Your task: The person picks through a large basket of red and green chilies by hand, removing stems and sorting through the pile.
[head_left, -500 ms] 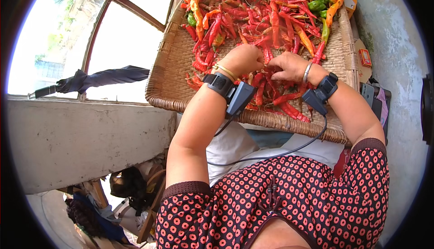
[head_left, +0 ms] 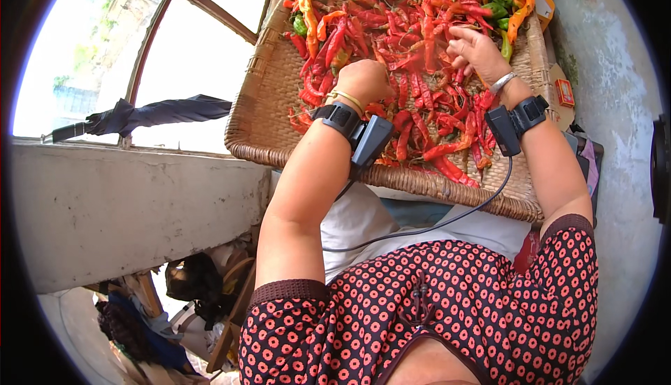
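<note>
Chillies [head_left: 412, 49] in basket [head_left: 265, 105] | left hand [head_left: 363, 81] fisted, right hand [head_left: 475, 49] pinching them | small red box [head_left: 563, 93] beside rim

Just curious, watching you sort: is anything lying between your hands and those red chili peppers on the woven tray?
Nothing visible does. The left hand and the right hand both rest directly on the heap of long red chili peppers spread over the shallow woven wicker tray.

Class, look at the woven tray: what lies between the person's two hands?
In the head view, red chili peppers lie heaped on the woven tray between the left hand and the right hand.
</note>
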A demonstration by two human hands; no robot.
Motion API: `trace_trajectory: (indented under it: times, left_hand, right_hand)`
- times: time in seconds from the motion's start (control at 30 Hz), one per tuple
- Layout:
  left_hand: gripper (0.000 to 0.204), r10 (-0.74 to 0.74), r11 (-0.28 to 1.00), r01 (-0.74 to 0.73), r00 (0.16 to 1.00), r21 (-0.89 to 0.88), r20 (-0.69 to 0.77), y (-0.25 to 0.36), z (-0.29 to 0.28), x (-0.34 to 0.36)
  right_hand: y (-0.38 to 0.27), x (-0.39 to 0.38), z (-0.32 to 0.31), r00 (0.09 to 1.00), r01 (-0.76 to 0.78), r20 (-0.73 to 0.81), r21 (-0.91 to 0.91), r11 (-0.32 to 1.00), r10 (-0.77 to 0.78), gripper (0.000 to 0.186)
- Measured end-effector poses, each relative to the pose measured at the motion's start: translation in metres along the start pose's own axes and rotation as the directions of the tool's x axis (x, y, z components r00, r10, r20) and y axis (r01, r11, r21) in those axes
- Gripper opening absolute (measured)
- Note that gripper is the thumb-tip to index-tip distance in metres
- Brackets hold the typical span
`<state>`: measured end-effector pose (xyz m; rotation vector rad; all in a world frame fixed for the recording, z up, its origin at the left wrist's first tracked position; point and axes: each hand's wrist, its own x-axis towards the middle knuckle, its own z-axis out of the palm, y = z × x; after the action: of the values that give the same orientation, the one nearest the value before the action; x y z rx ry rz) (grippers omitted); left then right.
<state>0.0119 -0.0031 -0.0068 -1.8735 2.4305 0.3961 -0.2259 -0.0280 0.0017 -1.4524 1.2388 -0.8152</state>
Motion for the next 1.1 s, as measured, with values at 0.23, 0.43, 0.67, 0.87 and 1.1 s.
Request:
trace_trajectory:
  times: [0.23,0.43,0.67,0.87,1.1]
  left_hand:
    - [0.019,0.050,0.990,-0.059,0.996,0.132,0.073,-0.011,0.011,0.007]
    - [0.016,0.135,0.986,-0.142,0.987,-0.088,-0.083,-0.006,-0.007,0.004]
    - [0.014,0.109,0.786,-0.155,0.988,-0.599,-0.113,0.004,-0.019,-0.004]
    - [0.007,0.293,0.672,-0.232,0.955,-0.703,-0.035,0.016,-0.025,-0.011]
    - [0.008,0.262,0.529,-0.183,0.964,-0.829,-0.045,0.014,-0.030,-0.011]
  right_hand:
    - [0.003,-0.010,0.017,0.909,0.302,0.412,-0.544,0.783,-0.064,0.032]
    - [0.008,-0.009,0.021,0.889,0.370,0.434,-0.501,0.782,-0.143,0.028]
    - [0.004,-0.009,0.029,0.939,0.296,0.287,-0.404,0.866,-0.187,0.035]
    - [0.013,-0.013,0.037,0.745,0.648,0.319,-0.551,0.526,-0.586,0.051]
    - [-0.009,-0.018,0.033,0.783,0.615,0.431,-0.436,0.657,-0.448,0.026]
